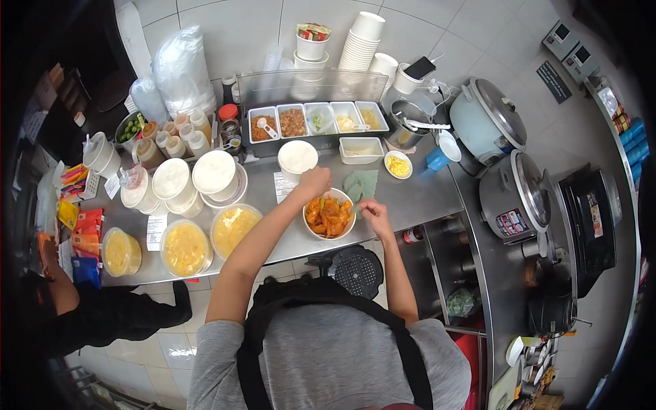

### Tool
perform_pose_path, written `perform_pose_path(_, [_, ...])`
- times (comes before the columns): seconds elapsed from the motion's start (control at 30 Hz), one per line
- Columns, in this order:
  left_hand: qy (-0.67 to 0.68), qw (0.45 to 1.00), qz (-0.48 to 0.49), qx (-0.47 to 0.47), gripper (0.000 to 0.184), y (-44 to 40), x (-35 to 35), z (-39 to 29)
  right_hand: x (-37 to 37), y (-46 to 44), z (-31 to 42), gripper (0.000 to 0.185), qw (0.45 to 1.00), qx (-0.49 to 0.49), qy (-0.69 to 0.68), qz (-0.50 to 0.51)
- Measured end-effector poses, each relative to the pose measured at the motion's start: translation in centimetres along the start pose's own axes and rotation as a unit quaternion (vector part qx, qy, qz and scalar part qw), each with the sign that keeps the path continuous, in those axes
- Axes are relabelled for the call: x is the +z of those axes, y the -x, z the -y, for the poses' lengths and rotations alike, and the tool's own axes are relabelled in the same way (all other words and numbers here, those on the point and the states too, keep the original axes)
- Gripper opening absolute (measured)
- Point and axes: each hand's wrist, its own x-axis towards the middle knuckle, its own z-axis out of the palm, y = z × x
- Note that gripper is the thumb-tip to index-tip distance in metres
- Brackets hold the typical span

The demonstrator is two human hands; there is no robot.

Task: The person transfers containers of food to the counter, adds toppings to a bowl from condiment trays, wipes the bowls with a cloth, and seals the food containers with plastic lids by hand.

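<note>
A white bowl [329, 232] of orange-red sauced pieces [329, 215] stands near the counter's front edge. Over its far left rim is my left hand [314, 184], closed, with its fingertips mostly hidden. My right hand [376, 216] is by the bowl's right rim, fingers curled together; anything small in them is too hard to see. A green cloth [360, 184] lies just behind the bowl, between my hands. Beyond my left hand, a white tub [298, 157] with a pale filling or lid stands beside a printed slip [282, 186].
Topping trays [318, 121] line the back. White tubs [215, 172] and clear containers of yellow food [186, 247] stand left. A small yellow-filled bowl [398, 165], a blue cup [437, 159] and rice cookers [514, 195] are right. Another person's arm [61, 283] reaches in at far left.
</note>
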Motion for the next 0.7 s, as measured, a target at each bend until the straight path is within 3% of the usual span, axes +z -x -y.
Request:
perform_pose_path(0.1, [0.014, 1.000, -0.013, -0.012, 0.006, -0.3, 0.4, 0.6, -1.4, 0.9, -0.5, 0.012, 0.997, 0.064, 0.014, 0.038])
perform_pose_path(0.2, [0.025, 1.000, -0.008, -0.016, 0.007, 0.5, 0.0, 0.3, -0.3, 0.4, 0.8, 0.014, 0.997, -0.023, 0.068, -0.026])
perform_pose_path(0.3, [0.029, 0.999, -0.020, -0.027, 0.007, 0.9, 0.2, 0.3, -0.1, 0.5, 3.2, 0.017, 0.972, -0.111, 0.204, 0.021])
perform_pose_path(0.4, [0.037, 0.998, -0.033, -0.035, 0.008, 0.7, 0.6, 0.6, -1.2, 0.8, 3.1, 0.019, 0.979, -0.051, 0.184, 0.067])
perform_pose_path(0.5, [0.059, 0.997, -0.035, -0.027, 0.009, 1.2, 0.6, 0.7, -0.3, 0.1, 4.5, 0.019, 0.969, -0.083, 0.232, 0.030])
perform_pose_path(0.6, [0.075, 0.996, -0.042, -0.026, 0.011, 1.3, 1.2, 1.2, -0.3, 0.8, 4.9, 0.018, 0.954, -0.094, 0.279, 0.059])
perform_pose_path(0.7, [0.079, 0.995, -0.045, -0.034, 0.015, 2.3, 1.2, 0.9, -1.2, 1.1, 5.6, 0.019, 0.961, -0.031, 0.246, 0.124])
